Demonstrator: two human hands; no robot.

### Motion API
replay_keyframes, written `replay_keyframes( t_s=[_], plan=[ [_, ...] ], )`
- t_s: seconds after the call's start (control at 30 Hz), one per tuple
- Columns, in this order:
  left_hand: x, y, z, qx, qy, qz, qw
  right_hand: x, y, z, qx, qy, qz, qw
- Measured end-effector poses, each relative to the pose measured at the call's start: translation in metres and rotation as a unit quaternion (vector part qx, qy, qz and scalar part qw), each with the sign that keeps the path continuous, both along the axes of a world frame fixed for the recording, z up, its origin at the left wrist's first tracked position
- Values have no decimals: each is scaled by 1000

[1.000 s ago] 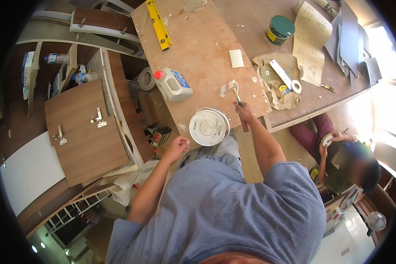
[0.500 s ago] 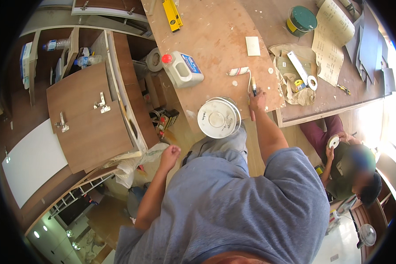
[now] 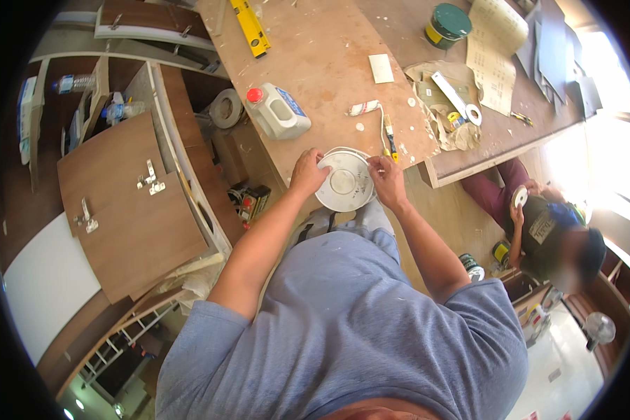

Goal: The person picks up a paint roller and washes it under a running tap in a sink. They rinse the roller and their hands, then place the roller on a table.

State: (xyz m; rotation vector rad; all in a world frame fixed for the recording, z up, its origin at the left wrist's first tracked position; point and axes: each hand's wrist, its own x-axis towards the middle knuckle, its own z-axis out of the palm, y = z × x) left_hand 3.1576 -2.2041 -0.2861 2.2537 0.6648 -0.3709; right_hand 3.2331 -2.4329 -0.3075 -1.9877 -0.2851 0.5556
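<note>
A round white paint bucket, its lid on and marked with dark smudges, stands at the table's near edge in front of my body. My left hand is closed on the left side of its rim. My right hand pinches the rim on the right side; the fingertips are partly hidden. Just beyond my right hand lie a small paint roller and a paintbrush with a dark blue handle. A grey jerrycan with a red cap stands beyond my left hand.
On the wooden table lie a yellow spirit level and a white square. Farther right are a green tub and sandpaper. Cabinet doors lean at left. A co-worker sits at right holding a round disc.
My right hand has let go of the paintbrush, which now lies beside the roller, and moved to the bucket's rim. My left hand has come up from my side to the rim's left side.
</note>
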Motion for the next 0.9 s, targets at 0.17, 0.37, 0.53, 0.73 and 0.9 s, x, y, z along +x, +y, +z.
replay_keyframes(
  t_s=[0.17, 0.37, 0.53, 0.73, 0.9],
  plan=[
    [-24, 15, -25, -22, 62, 7, 998, -34, 1, 15, -58, 64, -23, 996],
    [-49, 25, -34, -200, 161, 145, 956, -59, 2, 18, -139, 115, -103, 978],
    [-50, 27, -52, -120, 53, 56, 990, -76, 13, 34, -178, 132, -162, 962],
    [-6, 17, -32, -87, -190, -175, 962, -80, 19, 17, -223, 141, -186, 946],
    [11, 19, -47, -45, -106, -240, 964, -82, 11, -19, -182, 135, -212, 951]
  ],
)
